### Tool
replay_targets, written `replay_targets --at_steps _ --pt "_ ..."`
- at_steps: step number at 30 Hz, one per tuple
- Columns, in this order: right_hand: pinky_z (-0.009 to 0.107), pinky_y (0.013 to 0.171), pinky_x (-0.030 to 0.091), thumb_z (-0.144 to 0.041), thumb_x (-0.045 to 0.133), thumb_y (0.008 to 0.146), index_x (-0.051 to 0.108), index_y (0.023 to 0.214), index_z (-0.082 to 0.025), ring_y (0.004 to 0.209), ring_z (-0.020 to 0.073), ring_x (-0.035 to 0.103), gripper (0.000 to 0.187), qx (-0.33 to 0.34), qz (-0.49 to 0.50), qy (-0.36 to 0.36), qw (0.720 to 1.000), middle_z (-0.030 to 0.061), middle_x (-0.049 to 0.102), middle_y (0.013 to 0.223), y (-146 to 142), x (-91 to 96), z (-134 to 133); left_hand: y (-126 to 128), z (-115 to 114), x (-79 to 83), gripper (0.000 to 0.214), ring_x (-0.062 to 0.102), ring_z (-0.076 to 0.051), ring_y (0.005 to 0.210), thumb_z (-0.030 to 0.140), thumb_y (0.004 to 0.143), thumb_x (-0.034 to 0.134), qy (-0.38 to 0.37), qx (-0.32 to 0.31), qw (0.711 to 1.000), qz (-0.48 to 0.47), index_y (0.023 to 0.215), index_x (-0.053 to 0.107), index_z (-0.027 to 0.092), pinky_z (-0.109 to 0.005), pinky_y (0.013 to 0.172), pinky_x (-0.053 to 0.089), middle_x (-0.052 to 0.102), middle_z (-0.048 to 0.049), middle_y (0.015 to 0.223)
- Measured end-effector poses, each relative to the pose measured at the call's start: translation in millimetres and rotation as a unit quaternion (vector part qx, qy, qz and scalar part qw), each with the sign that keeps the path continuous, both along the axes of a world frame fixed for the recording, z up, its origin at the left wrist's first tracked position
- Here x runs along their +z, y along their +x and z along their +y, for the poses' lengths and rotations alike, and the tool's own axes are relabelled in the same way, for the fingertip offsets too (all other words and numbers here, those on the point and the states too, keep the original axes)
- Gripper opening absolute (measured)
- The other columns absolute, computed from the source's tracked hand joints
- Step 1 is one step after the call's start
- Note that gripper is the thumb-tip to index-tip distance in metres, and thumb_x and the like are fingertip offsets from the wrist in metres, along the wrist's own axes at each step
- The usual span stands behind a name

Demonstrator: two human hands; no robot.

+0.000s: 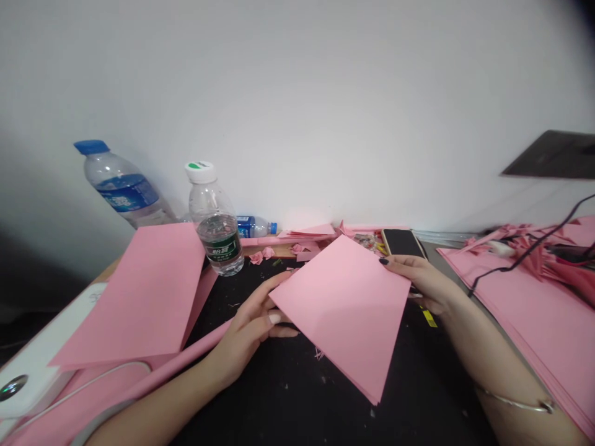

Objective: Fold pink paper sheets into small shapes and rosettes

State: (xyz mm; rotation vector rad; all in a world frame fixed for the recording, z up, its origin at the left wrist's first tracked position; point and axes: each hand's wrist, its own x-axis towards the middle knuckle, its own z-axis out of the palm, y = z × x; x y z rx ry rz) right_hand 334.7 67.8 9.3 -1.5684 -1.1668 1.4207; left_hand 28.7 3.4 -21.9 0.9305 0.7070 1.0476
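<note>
A folded pink paper sheet [346,306] lies tilted like a diamond over the black mat [288,396]. My left hand [251,328] pinches its left corner, thumb on the edge and fingers beneath. My right hand [425,282] grips its right corner, fingers curled over the edge, with dark nail polish showing. A thin bracelet [520,404] circles my right wrist. The paper hides part of both hands' fingers.
A stack of pink sheets [139,297] lies at left over a white device [32,365]. Two upright water bottles [216,220] [123,186] and one lying bottle [255,226] line the wall. A phone [402,243], paper scraps, a cable [525,254] and more pink sheets [534,316] sit at right.
</note>
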Motion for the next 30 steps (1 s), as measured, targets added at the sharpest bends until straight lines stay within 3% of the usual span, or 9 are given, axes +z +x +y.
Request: replay_targets --at_steps 8,14,18,24,30 --pt "0.018 0.033 0.013 -0.046 0.071 0.06 0.046 0.064 -0.019 0.037 0.0032 0.023 0.037 0.009 -0.016 -0.013 1.0 -0.008 0.032 0.049 -4.4 1.0 -0.8 -2.9 0.5 -0.8 0.046 0.06 -0.02 0.085 0.023 0.075 0.054 -0.014 0.013 1.0 -0.002 0.121 0.053 0.025 -0.034 0.073 0.052 0.061 -0.0052 0.101" --pt "0.016 0.032 0.013 -0.044 0.071 0.06 0.044 0.062 -0.019 0.037 0.0024 0.022 0.037 0.012 0.003 -0.025 1.0 -0.0085 0.031 0.049 -7.2 0.9 -1.0 -4.5 0.6 0.5 0.04 0.059 -0.02 0.084 0.025 0.075 0.055 -0.005 0.01 1.0 0.012 0.115 0.058 0.024 -0.035 0.073 0.052 0.06 -0.0048 0.101" --pt "0.014 0.032 0.015 -0.041 0.072 0.061 0.047 0.064 -0.017 0.037 0.0022 0.025 0.035 -0.001 0.011 -0.035 0.999 -0.0081 0.034 0.049 -7.3 0.4 -1.6 -7.1 0.1 -3.8 0.037 0.057 -0.022 0.091 0.028 0.081 0.053 0.025 0.01 0.999 0.031 0.117 0.057 0.023 -0.037 0.075 0.053 0.056 -0.0067 0.116" --pt "0.013 0.03 0.014 -0.038 0.071 0.065 0.051 0.068 -0.016 0.035 0.0008 0.023 0.03 0.022 0.038 -0.03 0.999 -0.0089 0.034 0.047 -5.5 -0.9 -1.2 -4.3 -2.0 -2.7 0.034 0.058 -0.024 0.101 0.028 0.082 0.056 0.037 0.056 0.984 0.166 0.115 0.059 0.023 -0.031 0.076 0.053 0.055 -0.0051 0.126" --pt "0.012 0.03 0.02 -0.035 0.07 0.07 0.057 0.075 -0.014 0.033 0.0011 0.028 0.026 0.061 0.049 -0.039 0.996 -0.0086 0.039 0.046 -2.4 0.8 -4.0 -3.0 1.4 -3.3 0.04 0.046 -0.023 0.122 0.021 0.078 0.058 0.11 0.088 0.946 0.293 0.118 0.06 0.024 -0.037 0.104 0.034 0.057 -0.0017 0.128"
